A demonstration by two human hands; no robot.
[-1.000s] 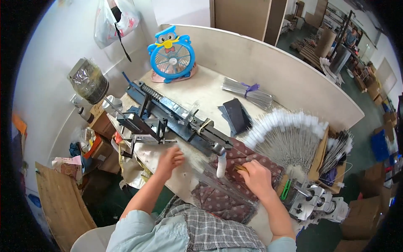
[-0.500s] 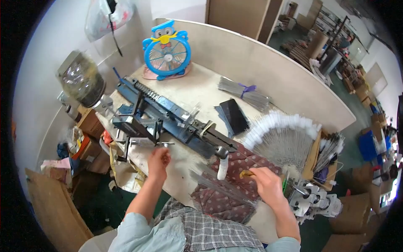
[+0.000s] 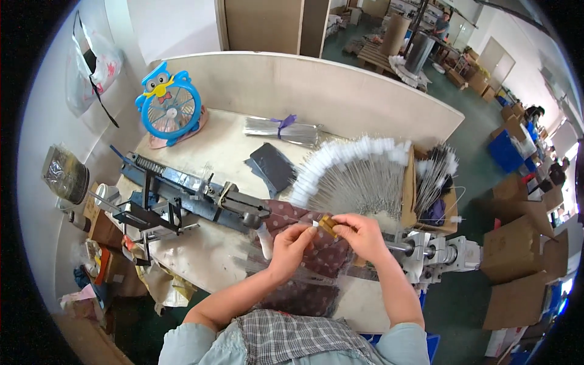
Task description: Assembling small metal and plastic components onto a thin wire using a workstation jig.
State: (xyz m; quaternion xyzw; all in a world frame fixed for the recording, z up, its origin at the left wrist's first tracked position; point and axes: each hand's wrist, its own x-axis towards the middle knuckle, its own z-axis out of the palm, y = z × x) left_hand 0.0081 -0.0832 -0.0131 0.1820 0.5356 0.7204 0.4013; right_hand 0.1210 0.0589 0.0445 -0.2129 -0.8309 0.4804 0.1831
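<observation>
My left hand (image 3: 291, 248) is closed in a pinch around a small white piece (image 3: 315, 224), its tip showing past the fingers. Close against it, my right hand (image 3: 364, 237) grips a small yellow-brown block (image 3: 328, 226) between thumb and fingers. Both hands meet over a brown polka-dot cloth (image 3: 307, 299). Thin metal rods (image 3: 316, 272) lie across the cloth below them. Just left of my left hand is a white-wrapped handle (image 3: 265, 241) on the end of a long blue bench machine (image 3: 188, 199).
Beyond my hands, many thin rods with white ends (image 3: 359, 173) fan out beside a cardboard box (image 3: 409, 194). A dark phone (image 3: 274, 165), a tied rod bundle (image 3: 283, 129) and a blue fan (image 3: 170, 106) stand or lie farther back. A metal mechanism (image 3: 435, 252) sits at right.
My left hand has left the machine's crank area and come right to meet my right hand. The right hand has moved up and left with the yellow-brown block. The view has turned right.
</observation>
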